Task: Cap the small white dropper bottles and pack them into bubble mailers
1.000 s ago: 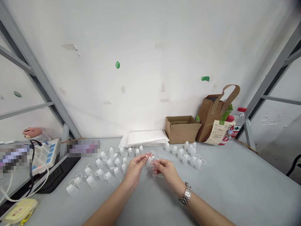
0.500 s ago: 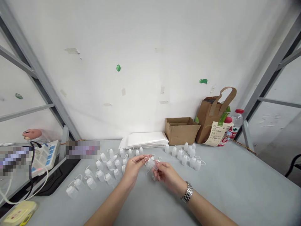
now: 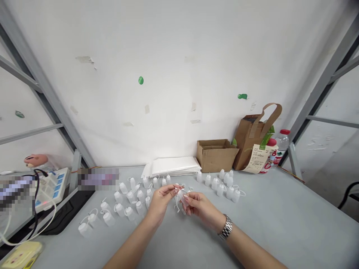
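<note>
Between both hands, above the middle of the table, is a small translucent squeeze bottle (image 3: 180, 195) with a thin loop hanging off its cap. My left hand (image 3: 162, 201) pinches the cap end with thumb and fingertips. Wrapped about the bottle's body are the fingers of my right hand (image 3: 198, 205), which hide part of it. To the left, many similar white-capped bottles (image 3: 119, 209) stand in loose rows, some with strap loops sticking up. A smaller cluster of such bottles (image 3: 220, 189) stands to the right, beyond my right hand.
Along the wall lie stacked white envelopes (image 3: 175, 164), an open cardboard box (image 3: 217, 158), a brown paper bag (image 3: 245, 142) and a red-capped drink bottle (image 3: 282, 144). A power strip (image 3: 57, 186) with cables and a yellow case (image 3: 21, 254) are at the left.
The bottle has tilted more upright between my hands, and its cap strap now dangles lower. My right hand has shifted slightly. The standing bottles look unmoved.
</note>
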The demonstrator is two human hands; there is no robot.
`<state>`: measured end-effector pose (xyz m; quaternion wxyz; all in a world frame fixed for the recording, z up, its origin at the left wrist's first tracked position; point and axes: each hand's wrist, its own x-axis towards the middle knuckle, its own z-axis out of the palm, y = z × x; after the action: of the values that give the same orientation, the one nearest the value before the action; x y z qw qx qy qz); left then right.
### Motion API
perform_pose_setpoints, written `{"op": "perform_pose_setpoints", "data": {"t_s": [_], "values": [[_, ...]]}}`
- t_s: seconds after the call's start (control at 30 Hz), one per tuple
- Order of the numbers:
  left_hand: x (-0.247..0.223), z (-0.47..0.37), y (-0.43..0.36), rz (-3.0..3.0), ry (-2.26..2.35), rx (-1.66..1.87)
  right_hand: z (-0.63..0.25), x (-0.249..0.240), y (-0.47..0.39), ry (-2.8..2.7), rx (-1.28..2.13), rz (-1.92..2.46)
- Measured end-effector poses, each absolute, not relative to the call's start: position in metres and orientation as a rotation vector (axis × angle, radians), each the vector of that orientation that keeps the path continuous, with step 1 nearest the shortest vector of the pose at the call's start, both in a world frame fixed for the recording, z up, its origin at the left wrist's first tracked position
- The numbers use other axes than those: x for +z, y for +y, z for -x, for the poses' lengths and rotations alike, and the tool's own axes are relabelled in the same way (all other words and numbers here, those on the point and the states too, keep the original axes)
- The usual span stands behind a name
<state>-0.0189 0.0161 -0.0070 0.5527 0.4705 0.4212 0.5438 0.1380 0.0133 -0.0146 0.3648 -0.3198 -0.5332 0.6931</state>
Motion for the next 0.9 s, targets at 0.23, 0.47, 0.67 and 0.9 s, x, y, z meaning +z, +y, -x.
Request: {"op": "perform_pose_setpoints", "data": {"t_s": [0.23,0.47,0.67,0.9], "values": [[-0.004,0.018,0.019,-1.276,1.135,1.111,-0.148,-0.021,0.013,-1.846,0.77,1.054],[-0.005,0.021,0.02,-1.422,1.363,1.117,-0.154,-0.035,0.024,-2.065,0.19,1.009],[-0.001,0.018,0.017,-1.266,1.183,1.152,-0.148,-0.033,0.02,-1.974,-0.067,1.002],[-0.002,0.019,0.017,-1.156,1.125,1.18,-0.151,-0.031,0.022,-1.874,-0.068,1.058]]}}
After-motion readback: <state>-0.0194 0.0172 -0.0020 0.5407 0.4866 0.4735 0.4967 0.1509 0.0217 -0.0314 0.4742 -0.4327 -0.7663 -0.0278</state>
